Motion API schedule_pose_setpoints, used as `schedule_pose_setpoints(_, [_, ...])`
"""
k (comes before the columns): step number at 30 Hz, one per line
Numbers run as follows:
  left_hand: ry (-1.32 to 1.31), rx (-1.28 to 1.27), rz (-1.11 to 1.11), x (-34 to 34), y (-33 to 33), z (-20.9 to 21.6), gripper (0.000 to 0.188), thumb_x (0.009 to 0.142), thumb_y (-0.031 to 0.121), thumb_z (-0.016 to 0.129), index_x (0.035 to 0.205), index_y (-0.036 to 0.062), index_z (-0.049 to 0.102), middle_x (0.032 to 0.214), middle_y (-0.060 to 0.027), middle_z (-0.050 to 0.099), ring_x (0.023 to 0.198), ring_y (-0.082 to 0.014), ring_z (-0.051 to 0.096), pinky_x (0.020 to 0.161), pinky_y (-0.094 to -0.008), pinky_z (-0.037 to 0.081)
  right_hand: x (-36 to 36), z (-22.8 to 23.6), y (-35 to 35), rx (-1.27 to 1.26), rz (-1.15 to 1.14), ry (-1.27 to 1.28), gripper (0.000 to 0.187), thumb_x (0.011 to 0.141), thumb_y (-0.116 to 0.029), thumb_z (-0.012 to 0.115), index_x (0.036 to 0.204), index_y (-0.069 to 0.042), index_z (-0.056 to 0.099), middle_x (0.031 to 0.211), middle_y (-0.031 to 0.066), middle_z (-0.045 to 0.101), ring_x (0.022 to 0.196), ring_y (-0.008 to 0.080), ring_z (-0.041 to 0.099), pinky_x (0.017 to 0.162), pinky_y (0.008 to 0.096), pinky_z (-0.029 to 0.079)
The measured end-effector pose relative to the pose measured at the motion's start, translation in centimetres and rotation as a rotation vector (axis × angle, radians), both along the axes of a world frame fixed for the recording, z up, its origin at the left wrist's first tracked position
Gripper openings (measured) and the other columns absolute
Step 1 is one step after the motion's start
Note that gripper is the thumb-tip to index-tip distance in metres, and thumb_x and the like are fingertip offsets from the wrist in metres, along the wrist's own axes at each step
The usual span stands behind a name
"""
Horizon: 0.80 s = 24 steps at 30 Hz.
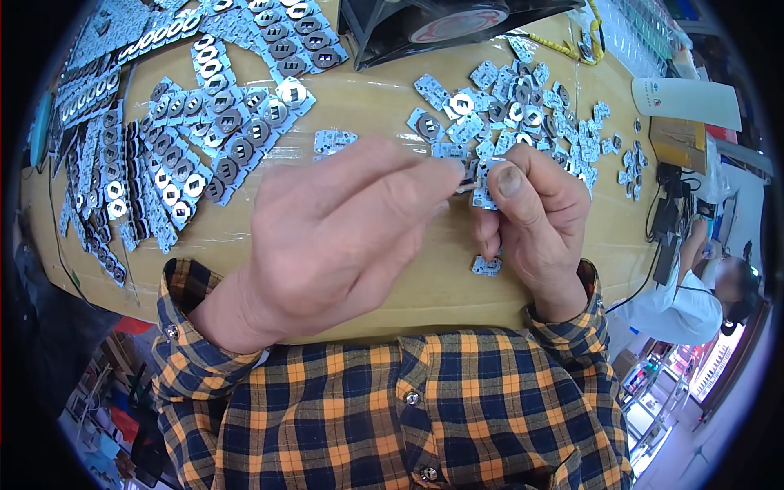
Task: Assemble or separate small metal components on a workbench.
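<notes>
My right hand (539,214) pinches a small light-blue circuit board (482,196) between thumb and fingers, in front of my chest above the table. My left hand (343,224) is closed, its fingertips pinched together close to that board's left side. A thin, metallic-looking tip shows between the fingertips and the board; what it belongs to is hidden. Another small circuit board (487,265) lies on the table below my right hand. One more board (333,142) lies just beyond my left hand, partly covered by it.
A loose pile of small circuit boards (506,102), some with round metal parts, spreads beyond my right hand. Board strips with round coin-cell holders (237,151) lie at the left. A black-framed fan (449,28) stands at the far edge. At the right are a cardboard box (678,140) and another person (694,302).
</notes>
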<state>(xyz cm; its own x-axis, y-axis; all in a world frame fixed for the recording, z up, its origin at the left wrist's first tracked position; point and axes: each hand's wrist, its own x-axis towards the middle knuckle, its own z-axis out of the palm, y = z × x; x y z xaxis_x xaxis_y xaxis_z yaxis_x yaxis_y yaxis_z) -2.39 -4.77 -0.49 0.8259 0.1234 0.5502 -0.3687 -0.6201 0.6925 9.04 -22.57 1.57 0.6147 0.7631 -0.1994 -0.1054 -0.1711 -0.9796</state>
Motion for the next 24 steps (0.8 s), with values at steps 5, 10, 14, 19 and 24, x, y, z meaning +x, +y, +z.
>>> schedule_pose_setpoints(5, [-0.099, 0.027, 0.030, 0.0, -0.6, 0.0, 0.038, 0.070, -0.011, 0.070, 0.107, -0.0016, 0.066, 0.083, -0.0136, 0.065, 0.064, -0.0230, 0.062, 0.053, -0.0297, 0.047, -0.2, 0.0, 0.0, -0.002, -0.031, 0.026, 0.030, 0.100, -0.022, 0.052, 0.077, -0.002, 0.052, 0.058, 0.0033, 0.053, 0.042, 0.0062, 0.044, 0.040, 0.0204, 0.035])
schedule_pose_setpoints(10, [-0.110, 0.020, 0.069, 0.0, -1.0, -0.2, 0.038, 0.070, -0.012, 0.069, 0.107, -0.0024, 0.065, 0.084, -0.0141, 0.065, 0.063, -0.0231, 0.061, 0.052, -0.0297, 0.047, 0.2, 0.1, -0.3, 0.001, 0.046, 0.061, 0.026, 0.100, -0.021, 0.053, 0.081, -0.003, 0.059, 0.060, -0.0027, 0.055, 0.046, 0.0003, 0.045, 0.043, 0.0165, 0.034])
schedule_pose_setpoints(14, [-0.111, 0.043, 0.087, 0.0, -1.1, -0.2, 0.037, 0.070, -0.012, 0.069, 0.106, -0.0031, 0.065, 0.084, -0.0143, 0.065, 0.063, -0.0231, 0.061, 0.051, -0.0293, 0.046, 0.2, 0.3, -0.2, -0.021, 0.035, 0.082, 0.026, 0.099, -0.021, 0.054, 0.080, -0.003, 0.059, 0.059, -0.0029, 0.054, 0.046, 0.0004, 0.045, 0.042, 0.0165, 0.034])
schedule_pose_setpoints(19, [-0.068, -0.040, 0.098, 0.1, -0.9, 0.1, 0.034, 0.070, -0.013, 0.068, 0.103, -0.0034, 0.065, 0.082, -0.0141, 0.064, 0.062, -0.0219, 0.060, 0.049, -0.0286, 0.044, 0.1, -0.1, -0.2, 0.026, 0.016, 0.111, 0.027, 0.099, -0.021, 0.054, 0.080, -0.003, 0.059, 0.059, -0.0026, 0.054, 0.045, 0.0006, 0.044, 0.042, 0.0165, 0.034])
schedule_pose_setpoints(24, [-0.134, -0.040, 0.035, 0.0, -1.1, -0.5, 0.031, 0.071, -0.011, 0.068, 0.101, -0.0036, 0.065, 0.078, -0.0119, 0.064, 0.060, -0.0186, 0.058, 0.046, -0.0273, 0.042, 0.0, 0.0, -0.3, 0.008, 0.004, 0.065, 0.028, 0.099, -0.021, 0.054, 0.078, -0.004, 0.059, 0.059, -0.0034, 0.054, 0.045, 0.0002, 0.043, 0.042, 0.0164, 0.033])
